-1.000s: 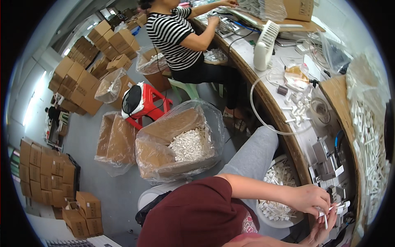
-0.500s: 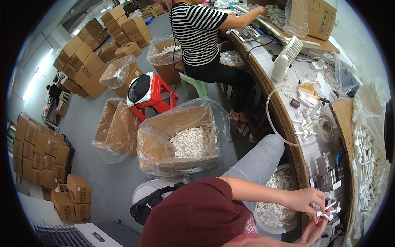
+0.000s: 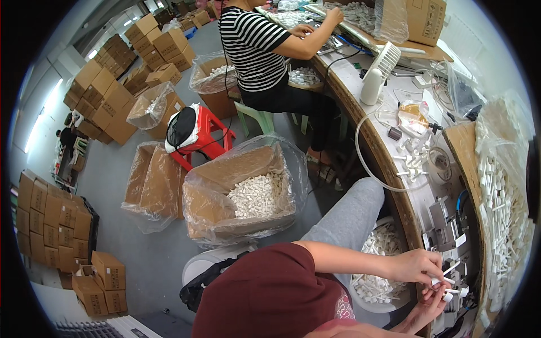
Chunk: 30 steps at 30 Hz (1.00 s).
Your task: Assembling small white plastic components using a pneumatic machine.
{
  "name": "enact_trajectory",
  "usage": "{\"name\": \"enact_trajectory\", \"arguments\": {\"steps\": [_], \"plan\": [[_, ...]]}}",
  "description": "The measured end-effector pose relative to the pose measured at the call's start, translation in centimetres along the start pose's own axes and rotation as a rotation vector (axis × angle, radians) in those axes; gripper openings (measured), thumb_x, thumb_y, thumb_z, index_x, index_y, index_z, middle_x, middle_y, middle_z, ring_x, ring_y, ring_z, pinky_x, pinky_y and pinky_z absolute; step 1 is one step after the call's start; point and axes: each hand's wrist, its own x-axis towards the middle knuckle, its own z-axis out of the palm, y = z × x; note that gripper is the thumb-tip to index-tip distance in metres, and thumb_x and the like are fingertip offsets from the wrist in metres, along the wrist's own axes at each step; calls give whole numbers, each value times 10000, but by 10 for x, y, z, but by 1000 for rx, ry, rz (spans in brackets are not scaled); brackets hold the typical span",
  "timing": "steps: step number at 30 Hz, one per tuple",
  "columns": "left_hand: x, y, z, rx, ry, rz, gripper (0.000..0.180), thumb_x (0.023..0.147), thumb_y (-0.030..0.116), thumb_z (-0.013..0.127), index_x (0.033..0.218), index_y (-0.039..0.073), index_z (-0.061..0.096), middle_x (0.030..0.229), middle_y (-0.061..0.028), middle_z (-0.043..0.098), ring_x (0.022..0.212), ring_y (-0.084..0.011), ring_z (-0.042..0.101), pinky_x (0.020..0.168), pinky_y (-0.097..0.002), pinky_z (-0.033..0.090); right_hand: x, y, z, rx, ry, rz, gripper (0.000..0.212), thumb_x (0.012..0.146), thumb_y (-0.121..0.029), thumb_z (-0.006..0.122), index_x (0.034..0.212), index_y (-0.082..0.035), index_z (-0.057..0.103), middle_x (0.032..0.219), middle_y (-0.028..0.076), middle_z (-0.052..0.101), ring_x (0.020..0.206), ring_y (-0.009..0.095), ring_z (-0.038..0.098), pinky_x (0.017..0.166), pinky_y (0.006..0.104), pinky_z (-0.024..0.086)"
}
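Note:
My left hand point(image 3: 418, 266) is closed, its fingertips pinching a small white plastic piece point(image 3: 435, 281) over the right edge of the workbench. Just below it, my right hand point(image 3: 426, 311) has its fingers curled around several white stemmed plastic pieces point(image 3: 448, 296) with rounded heads. The fingertips of both hands nearly meet. Beside them on the bench stands a metal fixture point(image 3: 445, 225) with block-shaped parts. Exactly how the pieces sit in the fingers is partly hidden.
A tub of white pieces point(image 3: 378, 256) stands below my left forearm. Beyond the fixture, a cardboard bin point(image 3: 470, 163) holds many more. A white fan point(image 3: 380, 73) and a looped clear tube point(image 3: 360, 147) are on the bench. A co-worker in stripes point(image 3: 256, 48) sits farther along.
The view has shifted slightly. My hands remain close together, with the held pieces turned a little differently. The co-worker's raised hand has moved left, and their other hand now shows.

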Motion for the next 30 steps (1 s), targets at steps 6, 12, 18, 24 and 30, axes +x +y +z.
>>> {"name": "enact_trajectory", "arguments": {"steps": [6, 12, 18, 24, 30], "plan": [[-1, -10, 10, 35, -52, 70, 216, 774, 83, 743, 989, 60, 742, 948, -60, 622, 821, -237, 666, 708, -355, 537, -2, 5, -2, 3, 136, -24, 261, 1061, -181, 523, 1183, 42, 584, 768, -1, 504, 616, 47, 388, 600, 202, 362], [-5, -14, 13, 31, -84, 40, 199, 775, 101, 734, 971, 81, 761, 933, -73, 638, 819, -238, 677, 705, -350, 539, 3, 18, -28, -22, 6, -1, 286, 1063, -185, 519, 1231, 44, 561, 760, -9, 492, 610, 39, 372, 586, 199, 346], [-1, -9, 12, 172, 9, 145, 233, 775, 129, 761, 998, 66, 744, 1078, -59, 660, 910, -245, 667, 742, -351, 545, 4, 15, -30, -6, 109, -44, 268, 1063, -186, 520, 1200, 40, 564, 762, -2, 490, 604, 43, 375, 573, 196, 357], [15, -15, 8, 238, -49, 180, 244, 780, 153, 765, 1012, 81, 740, 1151, -66, 669, 968, -240, 673, 772, -348, 560, -5, 2, -52, 5, 183, -88, 241, 1069, -173, 496, 1178, 33, 558, 794, -4, 484, 605, 41, 377, 563, 193, 378], [33, -20, 9, 457, -61, 280, 320, 721, 107, 785, 1035, 82, 728, 1173, -95, 703, 913, -236, 714, 711, -321, 594, -10, 15, -50, 50, 162, -97, 211, 1046, -140, 524, 1177, 20, 562, 780, 1, 543, 571, 36, 410, 528, 230, 431]]}}
